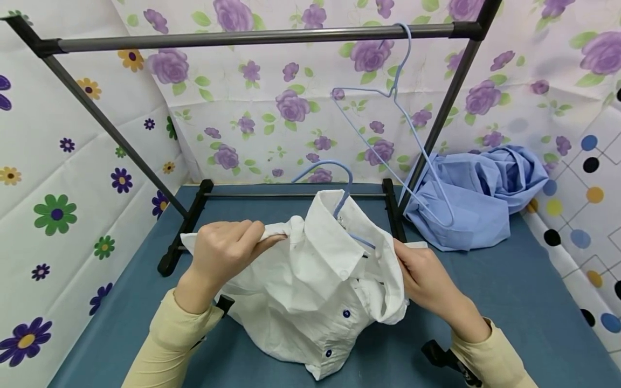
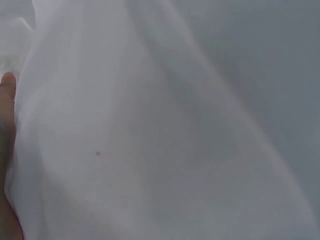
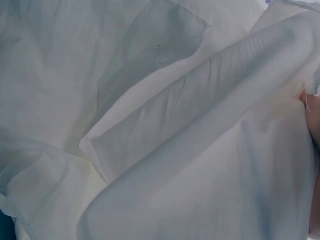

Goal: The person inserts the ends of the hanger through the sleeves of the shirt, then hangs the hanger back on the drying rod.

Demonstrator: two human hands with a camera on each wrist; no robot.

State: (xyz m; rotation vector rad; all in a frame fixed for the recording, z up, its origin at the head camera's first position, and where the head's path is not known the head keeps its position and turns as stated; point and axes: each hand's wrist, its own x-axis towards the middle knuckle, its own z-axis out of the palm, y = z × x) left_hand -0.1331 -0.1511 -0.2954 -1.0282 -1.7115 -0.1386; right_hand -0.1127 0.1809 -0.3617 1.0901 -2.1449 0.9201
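A white shirt (image 1: 286,291) with dark blue buttons is held up in front, its collar at the top. Out of the collar rises the hook of a blue hanger (image 1: 348,183); part of its arm shows inside the neck opening, the rest is hidden by cloth. My left hand (image 1: 225,250) grips the shirt at its left shoulder, thumb along the fabric. On the other side, my right hand (image 1: 429,275) pinches the shirt's right front near the shoulder. White cloth (image 2: 125,125) fills the left wrist view, and folded shirt fabric (image 3: 200,125) covers most of the right wrist view.
A black rack with a top rail (image 1: 242,37) stands behind the shirt. An unloaded blue hanger (image 1: 412,124) hangs from the rail's right end. Crumpled blue cloth (image 1: 466,210) lies at the back right of the dark blue table surface (image 1: 514,312). Patterned sheets surround the table.
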